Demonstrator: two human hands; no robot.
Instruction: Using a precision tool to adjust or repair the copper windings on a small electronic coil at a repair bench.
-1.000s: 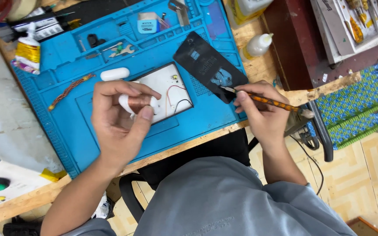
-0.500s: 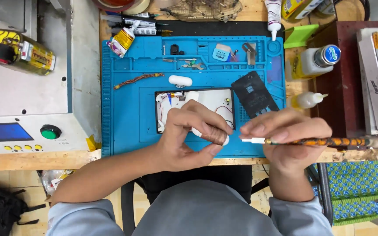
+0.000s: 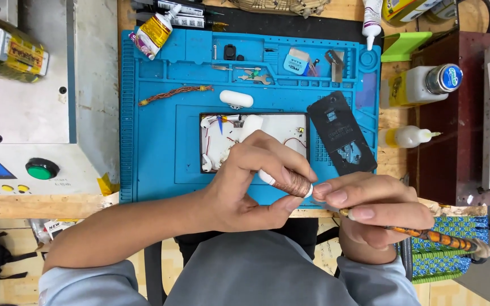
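green round button (image 3: 41,169) on grey box | blue rubber mat (image 3: 154,141) on wood surface, open white device (image 3: 282,129) with thin wires not yet closed | left hand (image 3: 250,181) pinches small white earbud (image 3: 290,184), maybe copper-wrapped | right hand (image 3: 375,212) grips striped stick tool (image 3: 426,233), tip touching earbud | flat black cover (image 3: 341,133) lies off

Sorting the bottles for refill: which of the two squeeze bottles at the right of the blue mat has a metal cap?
The upper, larger bottle, lying with its round silver cap pointing right. The smaller one below it ends in a thin pointed nozzle instead.
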